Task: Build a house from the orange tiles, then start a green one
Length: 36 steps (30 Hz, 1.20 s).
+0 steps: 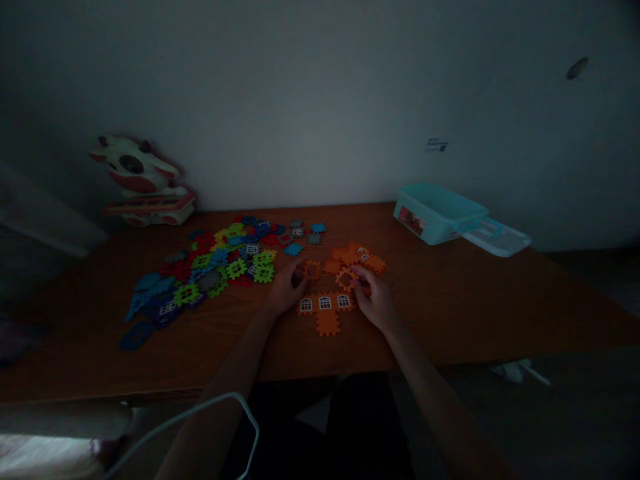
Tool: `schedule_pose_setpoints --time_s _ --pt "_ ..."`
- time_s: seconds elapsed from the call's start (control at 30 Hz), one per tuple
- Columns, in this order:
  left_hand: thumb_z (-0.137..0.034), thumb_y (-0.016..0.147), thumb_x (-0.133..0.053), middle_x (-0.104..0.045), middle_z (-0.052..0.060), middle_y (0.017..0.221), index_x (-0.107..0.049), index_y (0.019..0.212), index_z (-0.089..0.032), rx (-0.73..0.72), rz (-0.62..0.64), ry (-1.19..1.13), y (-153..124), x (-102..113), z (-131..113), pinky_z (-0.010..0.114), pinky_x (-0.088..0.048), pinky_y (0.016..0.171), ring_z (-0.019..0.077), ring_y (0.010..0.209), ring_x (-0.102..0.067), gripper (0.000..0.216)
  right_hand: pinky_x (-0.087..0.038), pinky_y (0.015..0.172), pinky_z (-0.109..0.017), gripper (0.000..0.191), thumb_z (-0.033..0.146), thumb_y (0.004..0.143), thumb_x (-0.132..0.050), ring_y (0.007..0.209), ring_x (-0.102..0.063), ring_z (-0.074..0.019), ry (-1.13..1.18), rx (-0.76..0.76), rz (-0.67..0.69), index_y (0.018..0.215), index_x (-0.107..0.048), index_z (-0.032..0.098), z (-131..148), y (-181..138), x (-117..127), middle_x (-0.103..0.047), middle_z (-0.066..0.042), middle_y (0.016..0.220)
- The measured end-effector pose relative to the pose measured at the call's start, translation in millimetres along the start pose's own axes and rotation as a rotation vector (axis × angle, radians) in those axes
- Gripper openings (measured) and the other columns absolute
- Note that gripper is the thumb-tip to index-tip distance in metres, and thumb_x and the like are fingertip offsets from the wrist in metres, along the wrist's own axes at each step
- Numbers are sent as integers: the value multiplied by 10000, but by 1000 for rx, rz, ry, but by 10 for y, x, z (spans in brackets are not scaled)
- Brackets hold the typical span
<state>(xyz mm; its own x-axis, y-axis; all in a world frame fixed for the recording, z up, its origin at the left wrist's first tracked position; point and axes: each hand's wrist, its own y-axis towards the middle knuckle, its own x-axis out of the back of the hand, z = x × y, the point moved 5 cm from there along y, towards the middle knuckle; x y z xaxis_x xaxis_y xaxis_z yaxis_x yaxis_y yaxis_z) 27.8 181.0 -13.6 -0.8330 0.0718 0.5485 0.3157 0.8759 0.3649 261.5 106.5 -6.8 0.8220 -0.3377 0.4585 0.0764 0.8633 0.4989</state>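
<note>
Window tiles [325,313] are joined; loose tiles [345,254] are left. Frames [345,271] are gripped by left hand [287,288] and right hand [377,301] fingers.

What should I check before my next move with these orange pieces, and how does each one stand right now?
1. Left hand at a piece: ok, its fingertips are at an orange frame; how firmly it grips, cannot tell.
2. Right hand on a piece: ok, it holds a tilted orange square frame.
3. T-shaped orange assembly on the table: ok, three white windows in a row.
4. Its joints fully pressed together: cannot tell, too dark.
5. Loose orange pieces nearby: ok, just beyond the hands.
6. Mixed-colour pile apart from the orange assembly: ok, off to the left.
</note>
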Motion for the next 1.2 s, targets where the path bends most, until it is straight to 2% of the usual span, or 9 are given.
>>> schedule_pose_setpoints --time_s 0.23,0.4,0.5,0.7,0.87,1.2 --pt "-340 907 -613 -734 81 1031 -583 1265 -173 63 -58 -14 11 16 46 323 -594 770 198 876 -716 396 -582 947 -455 311 286 954 -515 1145 -677 -258 13 -23 7 1239 -630 246 -45 -5 -21 -695 -115 1264" --pt "-373 957 -558 -752 78 1030 -649 1131 -185 39 -103 45 19 60 51 318 -593 778 203 902 -725 272 -574 952 -457 291 286 948 -519 1130 -682 -257 30 -36 5 1210 -634 236 -42 8 -15 -702 -119 1245" --pt "-361 969 -534 -750 72 1040 -677 1083 -194 -4 -87 80 23 53 40 338 -586 815 209 914 -716 248 -576 940 -444 271 291 944 -531 1096 -694 -250 59 -40 7 1189 -634 238 -25 9 -12 -710 -114 1222" --pt "-303 924 -608 -714 72 1092 -669 1075 -219 -149 -27 157 15 -33 13 400 -543 951 230 1034 -667 184 -597 873 -436 236 296 937 -560 993 -718 -241 56 -40 -2 1154 -632 236 -37 7 -13 -719 -111 1180" --pt "-310 935 -618 -677 87 1087 -653 1105 -209 -266 -60 255 -5 -37 -31 402 -548 932 234 1033 -648 201 -608 844 -422 226 300 948 -563 948 -726 -226 76 -15 6 1157 -628 244 -18 11 -18 -724 -102 1166" --pt "-408 901 -678 -658 103 1191 -677 1130 -216 -417 126 236 -111 -91 -233 413 -517 995 248 1131 -623 298 -544 997 -443 275 170 961 -510 1152 -665 -210 27 128 49 1183 -642 264 52 0 -34 -709 -76 1227"
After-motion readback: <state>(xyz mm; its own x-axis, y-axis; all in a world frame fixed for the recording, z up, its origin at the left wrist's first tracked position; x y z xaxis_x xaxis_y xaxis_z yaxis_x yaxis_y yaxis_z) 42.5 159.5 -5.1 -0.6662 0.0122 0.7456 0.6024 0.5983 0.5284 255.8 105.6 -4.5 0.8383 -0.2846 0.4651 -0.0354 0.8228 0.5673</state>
